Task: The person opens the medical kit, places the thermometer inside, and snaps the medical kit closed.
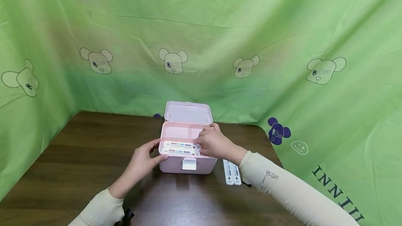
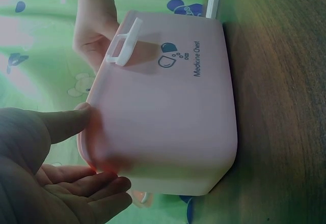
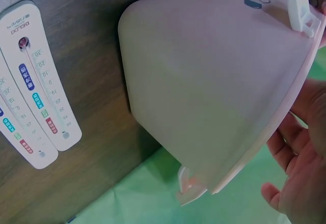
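Left hand [image 1: 141, 159] is loosely curled round a corner of the pink plastic box [image 1: 203, 165]; right hand [image 1: 216, 144] is bent inside, grip hidden. 2 flat white plastic thermometers [image 1: 179, 146] are laid inside, 2 similar thermometers [image 3: 42, 76] beside it. Probably being stowed; careful placing's needed next.

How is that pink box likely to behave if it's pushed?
The pink box looks like smooth plastic, so it's probably stiff. It sits flat, so likely slides before tipping. Its lid, open at the back, might swing.

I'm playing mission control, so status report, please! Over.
Left grip touching pink box. Right grip at its right end, hold unclear. Lid open, two thermometers showing inside. Nothing seen blocking.
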A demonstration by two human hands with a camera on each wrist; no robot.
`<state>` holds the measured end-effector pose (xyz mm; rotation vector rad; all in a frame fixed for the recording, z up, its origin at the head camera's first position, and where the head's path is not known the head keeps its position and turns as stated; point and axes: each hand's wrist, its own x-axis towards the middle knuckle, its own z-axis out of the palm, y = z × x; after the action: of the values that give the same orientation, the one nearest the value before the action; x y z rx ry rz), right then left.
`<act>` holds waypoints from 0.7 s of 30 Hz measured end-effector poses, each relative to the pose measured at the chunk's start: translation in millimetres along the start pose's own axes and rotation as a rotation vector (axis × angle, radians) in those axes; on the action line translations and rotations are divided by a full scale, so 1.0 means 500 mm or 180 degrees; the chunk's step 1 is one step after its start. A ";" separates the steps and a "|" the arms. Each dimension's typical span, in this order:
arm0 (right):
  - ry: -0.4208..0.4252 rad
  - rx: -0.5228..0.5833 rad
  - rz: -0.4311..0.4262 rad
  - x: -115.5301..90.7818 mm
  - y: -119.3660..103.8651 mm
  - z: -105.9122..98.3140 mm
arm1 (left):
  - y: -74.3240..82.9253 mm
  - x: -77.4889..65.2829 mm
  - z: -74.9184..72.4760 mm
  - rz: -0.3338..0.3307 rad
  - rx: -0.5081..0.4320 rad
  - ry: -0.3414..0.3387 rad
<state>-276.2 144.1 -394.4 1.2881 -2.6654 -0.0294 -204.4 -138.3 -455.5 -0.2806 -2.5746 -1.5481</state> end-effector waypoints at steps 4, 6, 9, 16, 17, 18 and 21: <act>-0.0016 0.0135 0.0133 -0.002 -0.002 -0.002 | -0.002 0.001 0.001 -0.0014 -0.0002 -0.0009; -0.0035 0.0287 0.0243 -0.004 0.000 -0.003 | -0.003 0.001 0.001 -0.0010 0.0003 -0.0012; -0.0027 0.0530 0.0426 -0.008 0.007 -0.002 | -0.003 0.000 0.001 -0.0002 0.0012 -0.0011; 0.0414 0.1015 0.0645 -0.037 0.025 -0.009 | 0.001 0.003 0.001 -0.0035 0.0075 -0.0013; 0.0506 0.1065 0.0670 -0.042 0.027 -0.012 | 0.001 0.003 0.001 -0.0042 0.0074 -0.0011; 0.0596 0.1110 0.0692 -0.048 0.028 -0.014 | 0.001 0.003 0.001 -0.0051 0.0073 -0.0010; 0.0841 0.1234 0.0800 -0.068 0.031 -0.021 | 0.002 0.001 0.000 -0.0073 0.0077 -0.0017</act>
<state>-265.7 181.1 -387.7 0.9493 -2.6524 0.6710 -204.6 -137.7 -454.3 -0.2538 -2.6077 -1.5245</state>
